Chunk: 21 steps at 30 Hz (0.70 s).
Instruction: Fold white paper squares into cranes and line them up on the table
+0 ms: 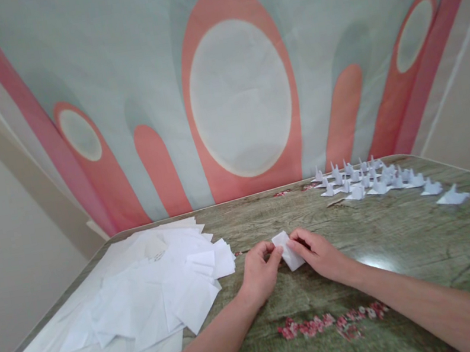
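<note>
A small folded piece of white paper (pixel 291 255) is held between my two hands above the middle of the table. My left hand (pixel 260 271) pinches its left edge between thumb and fingers. On the other side, my right hand (pixel 317 251) grips the upper right edge, thumb on the near face. The paper's far side and some fingertips are hidden. To the left spreads a large pile of loose white paper sheets (pixel 135 307). Several folded white paper cranes (pixel 357 191) stand in rows at the back right.
The wood-patterned table (pixel 408 243) has printed pink flowers (pixel 314 326) near the front. A backdrop (pixel 153 63) with pink and white shapes hangs behind the table's far edge. One paper crane (pixel 453 196) sits nearest the right edge.
</note>
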Each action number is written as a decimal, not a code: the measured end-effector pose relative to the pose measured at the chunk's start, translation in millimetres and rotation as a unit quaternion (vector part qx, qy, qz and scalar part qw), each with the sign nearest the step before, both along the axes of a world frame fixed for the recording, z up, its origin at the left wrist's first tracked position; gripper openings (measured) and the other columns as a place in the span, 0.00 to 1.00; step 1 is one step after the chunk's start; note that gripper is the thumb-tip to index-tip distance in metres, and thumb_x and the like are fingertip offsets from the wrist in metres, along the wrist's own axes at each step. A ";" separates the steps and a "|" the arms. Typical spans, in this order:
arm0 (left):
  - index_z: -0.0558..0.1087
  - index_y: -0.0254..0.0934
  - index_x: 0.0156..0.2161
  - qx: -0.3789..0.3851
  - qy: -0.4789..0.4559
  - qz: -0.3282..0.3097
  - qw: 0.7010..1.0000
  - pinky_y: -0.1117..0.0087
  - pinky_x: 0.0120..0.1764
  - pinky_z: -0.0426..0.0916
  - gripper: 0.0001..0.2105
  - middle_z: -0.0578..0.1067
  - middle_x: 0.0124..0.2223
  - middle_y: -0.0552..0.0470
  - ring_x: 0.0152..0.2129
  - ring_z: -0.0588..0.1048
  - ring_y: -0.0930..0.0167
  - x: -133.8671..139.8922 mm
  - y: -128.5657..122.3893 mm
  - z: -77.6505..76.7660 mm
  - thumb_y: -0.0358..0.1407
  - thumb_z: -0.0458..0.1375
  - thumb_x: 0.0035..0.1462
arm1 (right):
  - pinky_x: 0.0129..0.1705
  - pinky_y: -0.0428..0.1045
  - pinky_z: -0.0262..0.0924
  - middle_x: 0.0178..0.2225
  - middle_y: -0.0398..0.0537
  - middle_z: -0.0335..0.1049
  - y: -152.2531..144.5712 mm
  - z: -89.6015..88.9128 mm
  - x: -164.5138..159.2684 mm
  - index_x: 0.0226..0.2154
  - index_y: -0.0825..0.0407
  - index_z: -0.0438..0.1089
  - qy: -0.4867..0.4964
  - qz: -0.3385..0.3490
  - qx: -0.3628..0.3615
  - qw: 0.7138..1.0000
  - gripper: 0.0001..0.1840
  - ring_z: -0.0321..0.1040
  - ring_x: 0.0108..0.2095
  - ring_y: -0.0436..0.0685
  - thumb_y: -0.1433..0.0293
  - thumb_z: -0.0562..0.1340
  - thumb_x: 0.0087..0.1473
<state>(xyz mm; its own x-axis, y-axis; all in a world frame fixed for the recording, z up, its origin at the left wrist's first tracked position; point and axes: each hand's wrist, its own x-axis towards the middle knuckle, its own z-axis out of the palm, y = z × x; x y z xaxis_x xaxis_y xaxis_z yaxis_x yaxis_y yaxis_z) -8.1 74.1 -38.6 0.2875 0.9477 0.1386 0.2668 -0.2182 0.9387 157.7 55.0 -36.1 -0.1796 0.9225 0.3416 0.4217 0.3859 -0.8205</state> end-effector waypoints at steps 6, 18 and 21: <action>0.67 0.34 0.27 -0.025 -0.018 -0.002 1.000 0.75 0.27 0.65 0.13 0.69 0.25 0.55 0.24 0.68 0.73 0.3 -0.7 4.2 0.43 0.55 0.51 | 0.28 0.46 0.51 0.23 0.40 0.60 -0.4 0.8 0.1 0.26 0.51 0.59 -0.020 0.002 0.005 1.000 0.11 0.56 0.25 0.50 0.65 0.51 0.57; 0.66 0.34 0.25 -0.095 -0.131 0.026 0.986 0.76 0.26 0.64 0.14 0.67 0.24 0.57 0.23 0.66 0.76 1.1 -5.5 18.5 0.44 0.60 0.45 | 0.28 0.46 0.51 0.23 0.40 0.60 -1.4 2.1 -0.2 0.27 0.51 0.59 -0.038 0.009 -0.001 0.999 0.11 0.57 0.25 0.51 0.65 0.50 0.57; 0.67 0.34 0.26 -0.089 -0.120 0.026 0.988 0.76 0.26 0.64 0.14 0.68 0.25 0.56 0.22 0.66 0.76 1.0 -4.1 16.5 0.45 0.57 0.48 | 0.28 0.46 0.51 0.23 0.40 0.61 -2.1 2.6 -0.3 0.27 0.52 0.59 -0.036 0.007 -0.002 0.999 0.11 0.57 0.25 0.51 0.65 0.51 0.57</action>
<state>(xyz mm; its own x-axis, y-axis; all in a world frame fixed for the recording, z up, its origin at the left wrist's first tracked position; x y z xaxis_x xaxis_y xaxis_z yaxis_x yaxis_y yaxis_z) -7.2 70.0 -22.2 0.2165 0.9760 0.0254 0.0393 -0.0347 0.9986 157.5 52.8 -33.5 -0.2164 0.9211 0.3237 0.4744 0.3890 -0.7897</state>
